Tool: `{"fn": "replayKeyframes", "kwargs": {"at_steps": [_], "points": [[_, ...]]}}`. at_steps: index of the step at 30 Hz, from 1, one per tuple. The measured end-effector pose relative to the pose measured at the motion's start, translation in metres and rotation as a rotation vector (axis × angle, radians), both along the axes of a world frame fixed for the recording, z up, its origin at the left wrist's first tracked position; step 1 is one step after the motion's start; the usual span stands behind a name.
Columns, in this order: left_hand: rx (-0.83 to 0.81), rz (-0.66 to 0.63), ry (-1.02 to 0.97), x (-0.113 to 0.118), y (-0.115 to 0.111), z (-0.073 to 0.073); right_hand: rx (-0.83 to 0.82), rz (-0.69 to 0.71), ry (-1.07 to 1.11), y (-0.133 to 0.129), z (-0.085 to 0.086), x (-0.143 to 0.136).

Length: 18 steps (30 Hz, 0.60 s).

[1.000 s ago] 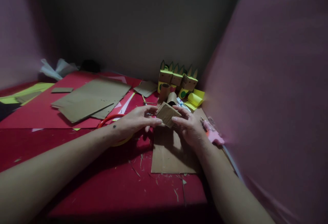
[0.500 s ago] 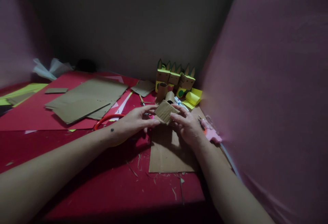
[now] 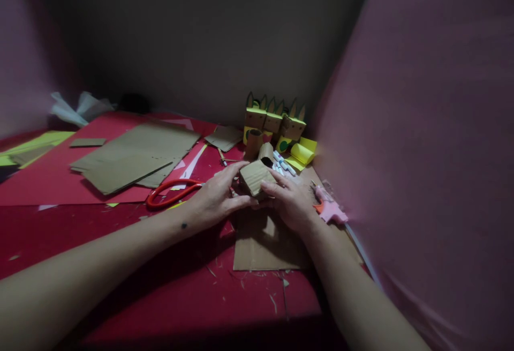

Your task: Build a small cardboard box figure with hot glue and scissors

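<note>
A small cardboard box (image 3: 257, 178) is held between both hands, over a flat cardboard sheet (image 3: 267, 249) on the red table. My left hand (image 3: 219, 193) grips its left side, thumb along the lower edge and fingers near the top. On the right side, my right hand (image 3: 291, 196) closes on it, with fingers resting on its upper face. The box's underside is hidden by the hands. Just behind it lies a cardboard tube (image 3: 265, 153), and another brown tube (image 3: 254, 144) stands upright.
Red-handled scissors (image 3: 171, 197) lie left of my left hand. Larger cardboard pieces (image 3: 136, 150) rest on red paper. A pink glue gun (image 3: 332, 209) lies at the right, near several markers (image 3: 284, 163). Several cardboard figures with pointed ears (image 3: 273, 121) stand behind, beside rolled yellow paper (image 3: 303, 152).
The cardboard piece has turned in my hands and now shows more of its side. My left hand has shifted slightly right and down, uncovering more of the scissors' handles.
</note>
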<state>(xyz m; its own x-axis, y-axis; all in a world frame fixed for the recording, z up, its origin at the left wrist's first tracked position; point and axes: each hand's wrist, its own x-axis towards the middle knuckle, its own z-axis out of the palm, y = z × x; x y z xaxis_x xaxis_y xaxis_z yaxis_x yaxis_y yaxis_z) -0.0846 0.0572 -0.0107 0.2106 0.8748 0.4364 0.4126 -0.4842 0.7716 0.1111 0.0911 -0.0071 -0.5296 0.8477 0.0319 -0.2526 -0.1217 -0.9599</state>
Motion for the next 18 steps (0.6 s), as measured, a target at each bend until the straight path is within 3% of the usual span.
{"fn": "replayKeyframes", "kwargs": {"at_steps": [8,18], "points": [[0.255,0.056,0.168,-0.004,-0.002,-0.016,0.03,-0.033,0.062,-0.001,0.0,0.002],[0.267,-0.029,0.292,0.002,-0.014,-0.006,0.027,-0.109,0.075,-0.006,0.0,-0.005]]}}
